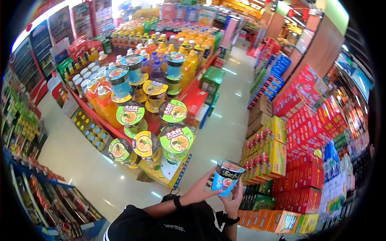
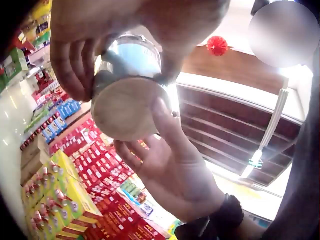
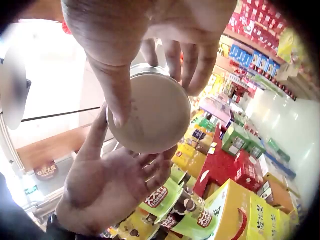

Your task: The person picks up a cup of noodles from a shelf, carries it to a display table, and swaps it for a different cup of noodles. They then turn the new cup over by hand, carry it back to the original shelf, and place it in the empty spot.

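Blue cup [image 1: 225,181] | lid [image 1: 231,165] up | long axis leaning right, head view

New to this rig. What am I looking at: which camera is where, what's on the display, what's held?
No robot here: a person works bare-handed in a shop. The wide picture comes from a camera on the head, looking forward and down. The other two come from cameras on the wrists; in each, the wearer's near hand fills the top and the other hand reaches in from below.

The left hand and right hand together hold a blue instant noodle cup; both wrist views show its pale round base.

On the display stand, stacked noodle cups fill the near corner, with bottled drinks behind. Stacked red cartons stand across the aisle.
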Action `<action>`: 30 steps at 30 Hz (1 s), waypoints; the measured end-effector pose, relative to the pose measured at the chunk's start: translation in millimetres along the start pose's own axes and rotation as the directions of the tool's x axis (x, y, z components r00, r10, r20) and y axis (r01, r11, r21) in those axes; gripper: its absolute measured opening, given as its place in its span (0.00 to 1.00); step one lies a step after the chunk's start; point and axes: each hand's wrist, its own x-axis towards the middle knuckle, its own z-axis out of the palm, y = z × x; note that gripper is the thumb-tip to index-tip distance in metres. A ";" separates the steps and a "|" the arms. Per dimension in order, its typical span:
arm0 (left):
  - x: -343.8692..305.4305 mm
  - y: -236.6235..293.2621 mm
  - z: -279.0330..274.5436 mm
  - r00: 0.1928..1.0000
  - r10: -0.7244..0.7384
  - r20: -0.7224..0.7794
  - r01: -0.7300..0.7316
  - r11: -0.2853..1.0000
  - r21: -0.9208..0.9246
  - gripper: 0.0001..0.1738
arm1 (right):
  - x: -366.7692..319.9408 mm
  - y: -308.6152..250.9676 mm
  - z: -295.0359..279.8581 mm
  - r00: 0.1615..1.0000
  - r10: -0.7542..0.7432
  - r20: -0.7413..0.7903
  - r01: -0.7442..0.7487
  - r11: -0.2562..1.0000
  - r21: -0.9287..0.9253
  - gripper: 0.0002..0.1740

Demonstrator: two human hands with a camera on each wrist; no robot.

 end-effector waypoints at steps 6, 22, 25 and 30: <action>48.1 -1.5 -16.0 0.932 0.029 -0.361 -0.007 0.998 0.064 0.50 | 106.4 50.4 16.0 0.973 -0.004 0.232 -0.002 1.000 0.024 0.61; 221.8 87.8 -57.5 0.490 0.135 -0.861 0.051 0.982 0.183 0.47 | 461.9 26.2 146.7 0.446 -0.399 0.801 -0.033 0.887 0.460 0.49; 251.0 93.0 -71.6 0.254 0.089 -0.963 -0.145 0.988 0.053 0.44 | 486.9 8.4 209.3 0.373 -0.511 0.774 0.037 0.842 0.538 0.46; 285.6 87.5 -133.6 -0.102 0.198 -0.975 -0.306 0.926 0.220 0.42 | 501.3 -9.8 300.0 0.186 -0.623 0.760 0.166 0.782 0.600 0.40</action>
